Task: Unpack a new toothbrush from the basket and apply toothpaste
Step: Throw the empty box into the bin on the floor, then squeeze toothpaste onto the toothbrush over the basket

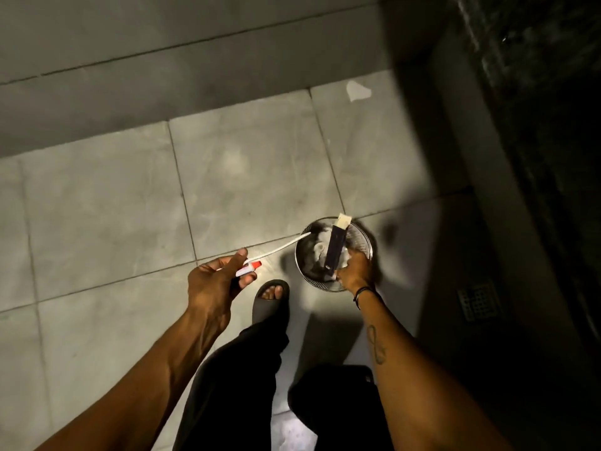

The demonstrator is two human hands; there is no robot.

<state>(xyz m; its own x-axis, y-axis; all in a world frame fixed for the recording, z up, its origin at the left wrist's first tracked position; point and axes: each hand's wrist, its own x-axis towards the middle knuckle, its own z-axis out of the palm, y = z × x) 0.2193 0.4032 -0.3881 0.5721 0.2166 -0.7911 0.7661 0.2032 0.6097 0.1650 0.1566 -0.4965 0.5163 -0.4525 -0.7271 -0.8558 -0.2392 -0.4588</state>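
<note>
The scene is dim, with soft greyish light over the floor tiles in the middle and left of the frame. The right side and upper right corner sink into near black. Hard dark shadows spread across the lower centre. The metal bin carries a faint sheen. Tile lines bow towards the edges, and the whole frame is slightly soft.

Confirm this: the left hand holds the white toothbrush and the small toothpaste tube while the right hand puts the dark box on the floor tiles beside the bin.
Not quite. In the head view the right hand holds the dark box over the round metal bin, not on the tiles. The rest stands.
</note>
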